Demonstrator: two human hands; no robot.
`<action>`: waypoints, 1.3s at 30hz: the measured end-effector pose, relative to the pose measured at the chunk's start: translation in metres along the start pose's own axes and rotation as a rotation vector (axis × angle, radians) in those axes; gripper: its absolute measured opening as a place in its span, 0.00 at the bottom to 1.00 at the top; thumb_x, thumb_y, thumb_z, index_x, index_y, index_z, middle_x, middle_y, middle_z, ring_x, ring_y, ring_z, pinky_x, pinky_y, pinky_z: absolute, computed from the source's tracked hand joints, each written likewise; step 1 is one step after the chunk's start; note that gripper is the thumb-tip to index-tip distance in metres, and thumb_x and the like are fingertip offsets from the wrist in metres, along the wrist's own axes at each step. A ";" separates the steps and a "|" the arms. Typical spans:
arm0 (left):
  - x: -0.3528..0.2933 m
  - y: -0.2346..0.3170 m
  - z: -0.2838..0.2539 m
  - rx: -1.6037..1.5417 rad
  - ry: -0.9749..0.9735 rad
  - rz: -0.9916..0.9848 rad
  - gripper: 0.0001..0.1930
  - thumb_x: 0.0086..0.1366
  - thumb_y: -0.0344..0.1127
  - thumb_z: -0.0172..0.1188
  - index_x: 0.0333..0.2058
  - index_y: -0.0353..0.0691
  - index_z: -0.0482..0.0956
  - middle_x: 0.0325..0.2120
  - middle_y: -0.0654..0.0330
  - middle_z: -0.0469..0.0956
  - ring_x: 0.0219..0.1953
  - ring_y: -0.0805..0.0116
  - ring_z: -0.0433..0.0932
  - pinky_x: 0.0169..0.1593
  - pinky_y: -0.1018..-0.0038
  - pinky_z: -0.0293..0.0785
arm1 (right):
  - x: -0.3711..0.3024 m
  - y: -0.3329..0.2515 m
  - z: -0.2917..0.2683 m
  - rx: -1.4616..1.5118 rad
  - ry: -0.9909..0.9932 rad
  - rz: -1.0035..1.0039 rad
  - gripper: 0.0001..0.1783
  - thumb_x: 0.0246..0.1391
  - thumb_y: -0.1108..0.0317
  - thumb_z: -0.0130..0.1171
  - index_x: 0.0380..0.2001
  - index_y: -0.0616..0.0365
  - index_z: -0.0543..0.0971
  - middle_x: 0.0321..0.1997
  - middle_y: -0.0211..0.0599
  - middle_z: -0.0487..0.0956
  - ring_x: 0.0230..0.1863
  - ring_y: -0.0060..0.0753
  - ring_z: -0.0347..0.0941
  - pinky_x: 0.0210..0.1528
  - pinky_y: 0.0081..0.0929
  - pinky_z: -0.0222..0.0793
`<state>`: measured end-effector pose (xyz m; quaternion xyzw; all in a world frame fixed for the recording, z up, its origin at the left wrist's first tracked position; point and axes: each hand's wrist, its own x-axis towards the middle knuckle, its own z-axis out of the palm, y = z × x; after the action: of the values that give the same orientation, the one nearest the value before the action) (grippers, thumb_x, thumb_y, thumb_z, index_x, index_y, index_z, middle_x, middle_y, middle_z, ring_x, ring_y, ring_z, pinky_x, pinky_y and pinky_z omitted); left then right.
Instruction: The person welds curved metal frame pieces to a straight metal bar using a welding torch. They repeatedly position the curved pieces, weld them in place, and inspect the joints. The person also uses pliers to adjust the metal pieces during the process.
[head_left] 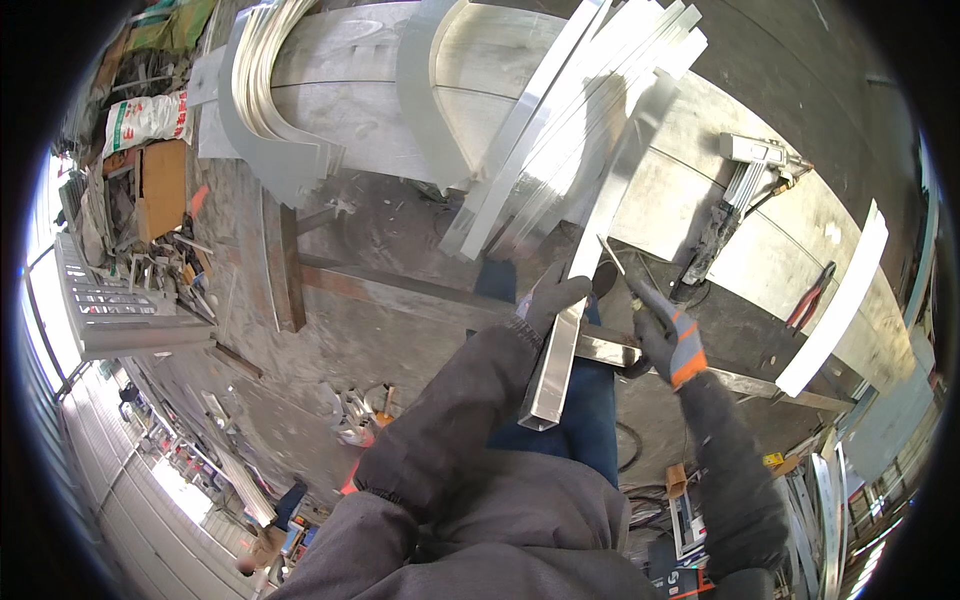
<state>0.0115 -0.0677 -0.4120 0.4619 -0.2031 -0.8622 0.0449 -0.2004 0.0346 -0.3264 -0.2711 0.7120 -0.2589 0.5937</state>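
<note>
My left hand [552, 302], in a dark glove, is closed round a long shiny square metal tube [550, 385]. The tube's hollow end points toward my lap and its far part rests on the workbench edge. A second, shorter shiny tube [608, 348] lies crosswise beneath it, over my thighs. My right hand [668, 335], in a grey and orange glove, is closed round the handle of a thin, slender tool [614, 258]. That tool's narrow end points up and left, close beside the long tube; its exact kind is unclear.
On the workbench [665, 205] lie stacked metal strips [570, 130], curved strips [255, 110], a power tool [735, 195], red-handled pliers [812, 295] and a curved white strip [840, 300]. A slatted metal frame [130, 320] and a cardboard box [162, 190] stand left. Offcuts [825, 510] lean at lower right.
</note>
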 end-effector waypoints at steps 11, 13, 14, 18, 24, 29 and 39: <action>-0.016 0.015 0.033 0.475 0.315 0.178 0.39 0.56 0.46 0.70 0.62 0.32 0.67 0.48 0.48 0.77 0.48 0.59 0.78 0.52 0.63 0.76 | -0.032 -0.025 -0.013 -0.630 0.136 -0.229 0.25 0.66 0.68 0.56 0.66 0.43 0.74 0.40 0.51 0.79 0.41 0.58 0.79 0.41 0.48 0.75; -0.015 0.013 0.033 0.510 0.340 0.189 0.39 0.56 0.45 0.70 0.62 0.32 0.67 0.48 0.47 0.77 0.49 0.58 0.78 0.52 0.63 0.76 | -0.031 -0.034 -0.013 -0.760 0.085 -0.134 0.26 0.67 0.64 0.54 0.67 0.40 0.73 0.40 0.51 0.79 0.40 0.58 0.80 0.41 0.49 0.75; -0.014 0.011 0.033 0.526 0.351 0.201 0.38 0.56 0.44 0.70 0.62 0.33 0.67 0.48 0.46 0.77 0.49 0.57 0.79 0.52 0.62 0.76 | -0.030 -0.038 -0.013 -0.813 0.055 -0.097 0.26 0.68 0.62 0.53 0.68 0.39 0.72 0.40 0.51 0.79 0.39 0.58 0.80 0.41 0.50 0.75; -0.006 0.002 0.026 0.579 0.332 0.231 0.39 0.56 0.44 0.70 0.63 0.32 0.65 0.50 0.44 0.77 0.52 0.54 0.79 0.55 0.62 0.76 | -0.026 -0.050 -0.016 -0.912 -0.003 -0.046 0.26 0.68 0.61 0.52 0.68 0.40 0.70 0.40 0.51 0.79 0.37 0.57 0.80 0.40 0.49 0.76; -0.004 -0.004 0.026 0.618 0.348 0.278 0.40 0.56 0.43 0.71 0.63 0.33 0.64 0.51 0.44 0.76 0.53 0.53 0.78 0.55 0.61 0.75 | -0.019 -0.076 -0.019 -1.046 -0.123 0.048 0.29 0.68 0.62 0.52 0.71 0.40 0.67 0.46 0.53 0.81 0.43 0.57 0.82 0.43 0.48 0.78; -0.008 0.000 0.028 0.563 0.324 0.283 0.38 0.57 0.43 0.70 0.62 0.35 0.64 0.50 0.44 0.76 0.52 0.53 0.78 0.54 0.60 0.76 | -0.001 -0.105 -0.009 -1.263 -0.253 0.125 0.30 0.66 0.65 0.53 0.71 0.43 0.67 0.50 0.60 0.81 0.46 0.57 0.82 0.45 0.46 0.79; -0.003 0.001 0.017 0.543 0.315 0.149 0.45 0.57 0.48 0.70 0.68 0.34 0.61 0.52 0.46 0.76 0.52 0.57 0.77 0.55 0.63 0.74 | 0.028 -0.121 -0.047 -1.161 -0.423 0.069 0.31 0.64 0.68 0.56 0.70 0.41 0.69 0.43 0.51 0.84 0.41 0.54 0.83 0.45 0.41 0.78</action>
<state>-0.0005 -0.0629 -0.4008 0.5688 -0.4496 -0.6886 0.0137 -0.2417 -0.0699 -0.2546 -0.5722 0.6119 0.2497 0.4855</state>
